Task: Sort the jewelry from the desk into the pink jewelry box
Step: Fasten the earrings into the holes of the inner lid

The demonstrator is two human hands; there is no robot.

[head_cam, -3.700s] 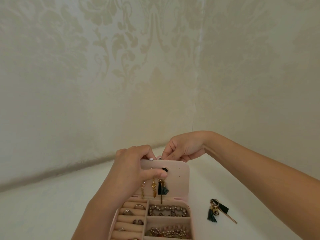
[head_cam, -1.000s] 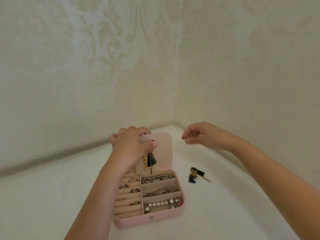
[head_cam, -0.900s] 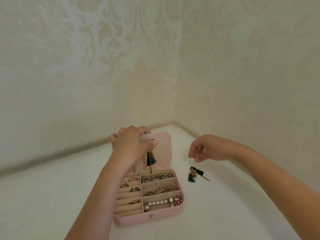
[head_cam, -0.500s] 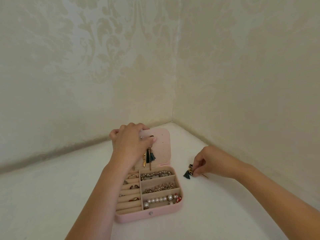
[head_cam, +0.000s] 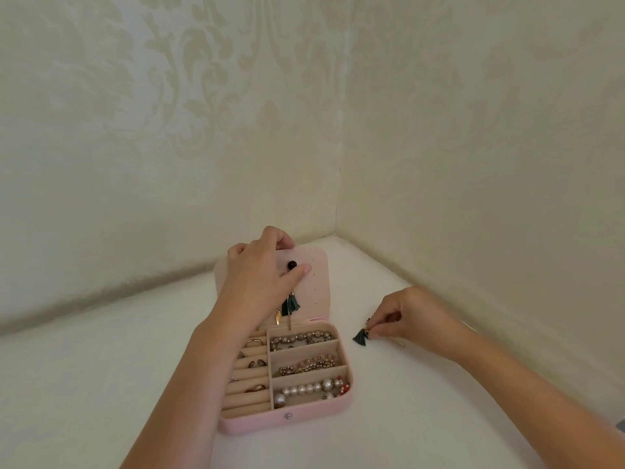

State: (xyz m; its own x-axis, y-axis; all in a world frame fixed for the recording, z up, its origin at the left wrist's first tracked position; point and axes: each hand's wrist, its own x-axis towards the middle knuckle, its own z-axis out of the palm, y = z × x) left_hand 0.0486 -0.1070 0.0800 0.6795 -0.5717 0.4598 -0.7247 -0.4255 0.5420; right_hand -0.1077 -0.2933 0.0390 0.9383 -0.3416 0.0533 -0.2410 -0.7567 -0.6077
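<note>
The pink jewelry box (head_cam: 306, 412) lies open on the white desk (head_cam: 101, 384), its lid (head_cam: 319, 286) standing up. Rings fill the left slots and bead and pearl bracelets fill the three right compartments. A green tassel earring (head_cam: 293, 304) and a gold leaf earring (head_cam: 278, 316) hang from the lid. My left hand (head_cam: 260, 275) grips the lid's top edge, thumb pressed on its inner face. To the right of the box, my right hand (head_cam: 409, 316) pinches a second green tassel earring (head_cam: 361, 337) lying on the desk.
Two patterned cream walls meet in a corner (head_cam: 338, 228) just behind the box. The desk surface stretches to the left and towards me in front of the box.
My right hand left the lid's top, swung right and down to the desk, and closed its fingertips on the tassel earring. My left hand stayed on the lid.
</note>
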